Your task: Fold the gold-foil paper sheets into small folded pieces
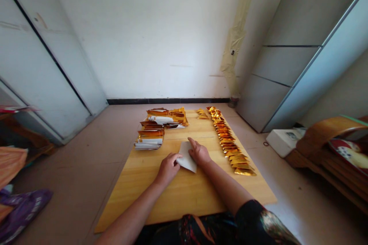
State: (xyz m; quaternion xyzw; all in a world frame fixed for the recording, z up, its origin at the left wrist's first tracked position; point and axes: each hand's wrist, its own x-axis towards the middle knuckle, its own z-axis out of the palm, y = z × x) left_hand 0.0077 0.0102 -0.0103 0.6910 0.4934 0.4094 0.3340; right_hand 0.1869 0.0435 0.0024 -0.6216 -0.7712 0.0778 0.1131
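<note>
A whitish folded-looking sheet point(186, 159) lies at a slant on the wooden board, between my two hands. My left hand point(169, 165) pinches its left edge between thumb and fingers. My right hand point(199, 152) rests on its upper right side, fingers stretched out and pointing away from me. Whether the sheet is paper or the pale face of a foil wrapper, I cannot tell. To the left beyond it sit stacks of gold and white foil packets point(151, 134). A long overlapping row of folded gold foil pieces point(228, 139) runs down the right side.
The wooden board point(149, 195) is a low table top in front of my lap. A few small gold pieces point(202, 114) lie near its far edge. A grey refrigerator point(276, 72) stands at the right, and a white box point(283, 141) sits beside wooden furniture point(313, 149).
</note>
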